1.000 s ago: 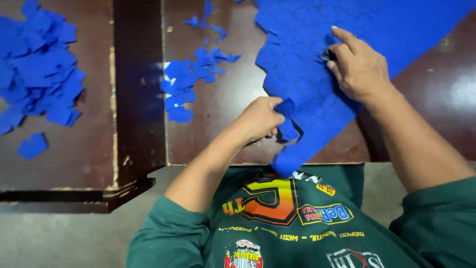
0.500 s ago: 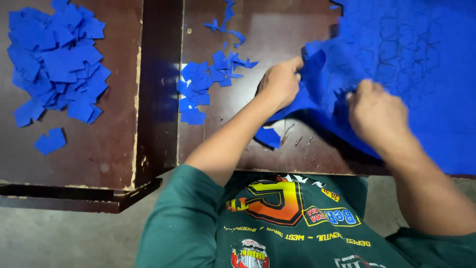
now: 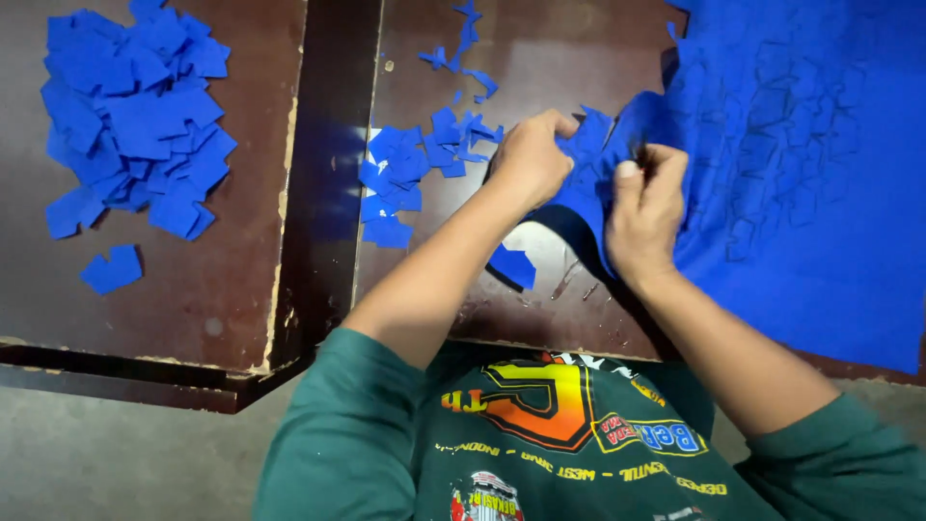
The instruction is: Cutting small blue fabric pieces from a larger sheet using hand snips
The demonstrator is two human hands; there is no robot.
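With our left hand and right hand pinching the big blue die-cut foam sheet, pulling too hard could tear a piece crooked.

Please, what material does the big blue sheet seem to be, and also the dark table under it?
The blue sheet looks like thin matte foam or felt: it bends softly and shows pre-cut outlines.
The table seems to be dark brown varnished wood or laminate: glossy, with chipped pale edges.
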